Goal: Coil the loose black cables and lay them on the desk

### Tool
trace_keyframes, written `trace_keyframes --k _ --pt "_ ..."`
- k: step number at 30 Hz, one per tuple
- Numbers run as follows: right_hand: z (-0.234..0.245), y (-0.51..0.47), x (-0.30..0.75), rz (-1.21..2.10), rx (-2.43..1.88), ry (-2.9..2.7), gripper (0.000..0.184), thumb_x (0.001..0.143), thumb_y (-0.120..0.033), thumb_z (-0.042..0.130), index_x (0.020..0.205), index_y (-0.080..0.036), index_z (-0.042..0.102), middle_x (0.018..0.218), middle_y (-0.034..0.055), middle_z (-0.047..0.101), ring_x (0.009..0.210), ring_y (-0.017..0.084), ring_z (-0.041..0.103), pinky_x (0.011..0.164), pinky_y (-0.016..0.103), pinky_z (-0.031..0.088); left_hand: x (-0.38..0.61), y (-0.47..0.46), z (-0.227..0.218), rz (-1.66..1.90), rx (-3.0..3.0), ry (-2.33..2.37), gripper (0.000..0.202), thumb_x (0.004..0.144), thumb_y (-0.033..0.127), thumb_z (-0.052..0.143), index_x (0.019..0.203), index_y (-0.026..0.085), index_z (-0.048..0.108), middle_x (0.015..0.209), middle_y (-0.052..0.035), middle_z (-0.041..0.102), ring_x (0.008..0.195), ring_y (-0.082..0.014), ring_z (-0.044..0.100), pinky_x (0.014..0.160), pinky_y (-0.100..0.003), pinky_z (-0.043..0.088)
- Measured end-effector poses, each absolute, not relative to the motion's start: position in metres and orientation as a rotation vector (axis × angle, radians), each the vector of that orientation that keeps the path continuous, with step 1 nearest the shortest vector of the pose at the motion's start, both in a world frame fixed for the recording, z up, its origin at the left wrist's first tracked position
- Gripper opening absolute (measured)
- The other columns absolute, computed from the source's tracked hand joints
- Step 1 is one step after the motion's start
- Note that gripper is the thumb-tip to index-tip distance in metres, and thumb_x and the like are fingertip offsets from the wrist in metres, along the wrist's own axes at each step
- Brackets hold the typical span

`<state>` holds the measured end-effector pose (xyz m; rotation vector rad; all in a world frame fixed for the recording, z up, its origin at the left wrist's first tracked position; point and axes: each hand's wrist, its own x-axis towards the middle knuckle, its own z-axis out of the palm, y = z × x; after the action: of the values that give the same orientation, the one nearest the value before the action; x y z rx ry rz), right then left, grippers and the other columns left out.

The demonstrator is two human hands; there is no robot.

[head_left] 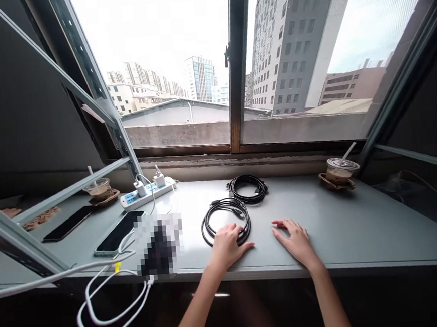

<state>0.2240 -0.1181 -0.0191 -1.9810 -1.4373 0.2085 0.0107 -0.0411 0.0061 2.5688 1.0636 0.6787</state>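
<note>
Two hands at a coiled cable on the window bench (pixel 359 223).
The near coil (pixel 206 224) lies flat, widest left to right. The left hand (pixel 228 243) rests open fingers on it; the right hand (pixel 294 239) lies flat, open. Two far cups (pixel 339 172) (pixel 98 189) hold a brown drink.

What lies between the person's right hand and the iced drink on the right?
Nothing: the head view shows bare grey table between the right hand and that iced drink.

2 cable coils (pixel 226 221) (pixel 248 189), 2 phones (pixel 69 223) (pixel 118 232), 2 drinks (pixel 98 189) (pixel 340 170), 1 pwr strip (pixel 149 195) (w/ 2 chargers (pixel 140 188) (pixel 160 179)).
</note>
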Motion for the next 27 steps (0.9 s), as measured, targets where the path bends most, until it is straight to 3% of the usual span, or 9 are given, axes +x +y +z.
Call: trace_keyframes --k 3,12,18,23,25,27 --pt "-0.022 -0.114 0.227 0.220 -1.972 -1.435 0.032 0.080 -0.046 0.044 0.100 -0.028 0.061 0.102 0.0020 0.061 0.101 0.022 0.052 0.093 0.039 0.031 0.014 -0.043 0.004 0.616 2.608 1.132 0.030 0.078 0.044 0.061 0.089 0.017 0.061 0.084 -0.0049 0.061 0.083 -0.0220 0.055 0.074 -0.032 0.041" --pt "-0.028 -0.106 0.230 0.235 -1.956 -1.394 0.029 0.078 -0.048 0.047 0.093 -0.030 0.064 0.096 0.0014 0.063 0.099 0.024 0.054 0.093 0.046 0.029 0.013 -0.045 0.000 0.635 2.675 1.266 0.032 0.080 0.034 0.056 0.054 0.016 0.054 0.054 -0.0025 0.053 0.063 -0.0170 0.055 0.061 -0.025 0.039" --pt "-0.026 -0.107 0.225 0.242 -1.955 -1.484 0.025 0.080 -0.041 0.046 0.093 -0.031 0.064 0.099 0.0026 0.062 0.099 0.025 0.054 0.092 0.045 0.032 0.010 -0.043 0.002 1.573 2.229 1.414 0.042 0.087 0.037 0.045 0.051 0.017 0.041 0.051 0.0006 0.042 0.052 -0.0117 0.042 0.053 -0.023 0.031" --pt "-0.014 -0.116 0.221 0.430 -1.745 -1.737 0.028 0.086 -0.043 0.042 0.096 -0.027 0.063 0.095 0.0044 0.061 0.096 0.023 0.054 0.095 0.045 0.033 0.019 -0.048 0.046 1.646 1.521 1.273 0.047 0.085 0.050 0.044 0.054 0.019 0.026 0.049 0.0057 0.022 0.046 -0.0085 0.022 0.046 -0.023 0.020" --pt "0.002 -0.118 0.219 0.648 -1.610 -1.839 0.032 0.087 -0.047 0.042 0.100 -0.026 0.062 0.097 0.0044 0.061 0.095 0.021 0.054 0.096 0.043 0.035 0.027 -0.048 0.073 1.567 1.434 1.126 0.046 0.084 0.052 0.045 0.056 0.019 0.030 0.050 0.0056 0.026 0.047 -0.0080 0.024 0.046 -0.023 0.021" --pt "0.029 -0.118 0.217 0.899 -1.439 -1.900 0.040 0.087 -0.051 0.042 0.116 -0.025 0.055 0.109 0.0060 0.057 0.096 0.019 0.054 0.086 0.035 0.045 0.037 -0.047 0.102 1.455 1.424 0.962 0.042 0.084 0.051 0.046 0.061 0.018 0.036 0.053 0.0048 0.034 0.048 -0.0074 0.029 0.047 -0.021 0.026"
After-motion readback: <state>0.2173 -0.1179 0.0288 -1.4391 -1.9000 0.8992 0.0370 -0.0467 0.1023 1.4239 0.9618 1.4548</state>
